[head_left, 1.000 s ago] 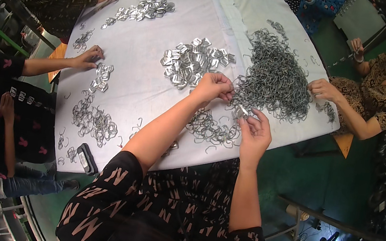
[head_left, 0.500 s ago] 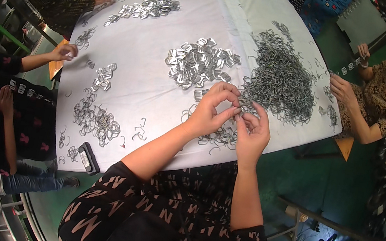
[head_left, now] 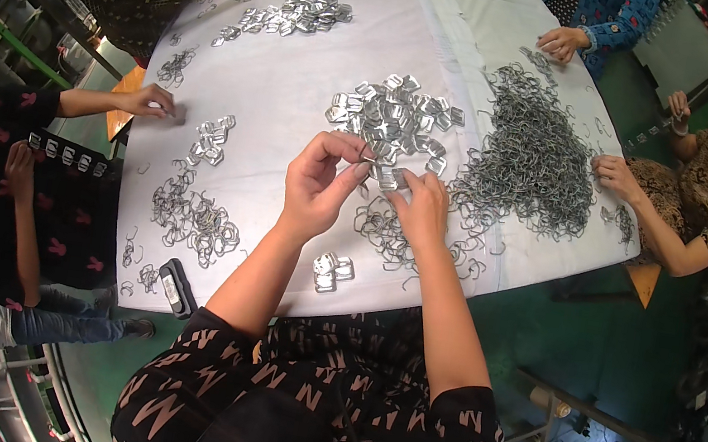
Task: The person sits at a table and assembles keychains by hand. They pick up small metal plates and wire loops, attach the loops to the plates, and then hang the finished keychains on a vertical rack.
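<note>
A large table covered in a white cloth (head_left: 302, 76) fills the upper middle of the view, with several people seated around its edges. The biggest thing on it is a broad grey heap of bent wire hooks (head_left: 532, 161), lying at about two o'clock from the wearer's hands. At twelve o'clock from the hands, just beyond the fingertips, sits a pile of flat, shiny, rectangular metal buckle frames (head_left: 392, 117). A looser scatter of wire loops (head_left: 189, 219) lies at nine o'clock, near the table's left edge, and a thinner tangle of wire pieces (head_left: 385, 230) lies under and just below the right hand. A small cluster of three or four finished silver buckles (head_left: 330, 271) rests at six o'clock, between the two forearms, near the table's front edge. A small black rectangular device (head_left: 173, 287) lies at the front left corner.

The left hand (head_left: 316, 183) is raised off the cloth, fingers curled, thumb and forefinger pinched together on a small silver metal piece (head_left: 367, 160) at their tips. The right hand (head_left: 422, 208) lies palm down, fingers bent and closed together over buckle frames at the near edge of the pile; what exactly it grips is hidden. The two hands are close together, fingertips nearly meeting.
</note>
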A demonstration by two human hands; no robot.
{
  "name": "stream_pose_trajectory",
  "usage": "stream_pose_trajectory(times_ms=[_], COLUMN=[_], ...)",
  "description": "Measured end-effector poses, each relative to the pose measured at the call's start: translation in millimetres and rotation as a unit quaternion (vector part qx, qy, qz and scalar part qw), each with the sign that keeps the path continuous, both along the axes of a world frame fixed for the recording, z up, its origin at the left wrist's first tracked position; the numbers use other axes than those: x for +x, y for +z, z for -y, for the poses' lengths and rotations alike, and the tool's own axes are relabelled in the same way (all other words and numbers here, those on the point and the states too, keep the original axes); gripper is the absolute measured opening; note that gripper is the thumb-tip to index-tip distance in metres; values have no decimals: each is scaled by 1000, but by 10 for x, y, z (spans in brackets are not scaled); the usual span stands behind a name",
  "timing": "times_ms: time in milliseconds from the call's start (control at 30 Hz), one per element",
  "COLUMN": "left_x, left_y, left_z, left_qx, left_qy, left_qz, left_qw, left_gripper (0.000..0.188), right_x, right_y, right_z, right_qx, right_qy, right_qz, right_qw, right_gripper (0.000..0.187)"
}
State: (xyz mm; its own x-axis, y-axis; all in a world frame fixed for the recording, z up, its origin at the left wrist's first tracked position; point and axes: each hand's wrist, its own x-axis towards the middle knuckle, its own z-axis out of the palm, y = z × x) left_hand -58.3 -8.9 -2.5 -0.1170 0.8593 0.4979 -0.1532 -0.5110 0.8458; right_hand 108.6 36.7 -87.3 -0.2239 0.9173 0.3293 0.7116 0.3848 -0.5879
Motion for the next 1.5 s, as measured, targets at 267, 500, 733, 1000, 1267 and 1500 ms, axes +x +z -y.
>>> stream_pose_trajectory(times_ms=[267,500,733,1000,1267,1500], left_x=[89,361,556,639,732,1108], left_y=[-138,-165,-27,36,109,-656], left_z=[39,1,-19,-54,-280,-509], left_qx=[-35,37,72,82,47,42], left_qy=[-32,-43,-60,-64,-63,27], left_qz=[-31,-175,-255,-292,-222,-656], left_qw=[998,983,962,951,972,753], left_gripper=[11,14,18,18,18,9], right_x=[307,662,859,935,876,1104], right_y=[12,983,1290,1390,1522,1543], right_z=[-260,226,374,413,418,485], right_qx=[-187,-282,-236,-181,-63,-49], right_qy=[-22,51,109,85,21,-32], right_qz=[-406,-455,-348,-398,-429,-387], right_qw=[894,843,901,895,901,920], right_gripper=[13,21,42,55,45,44])
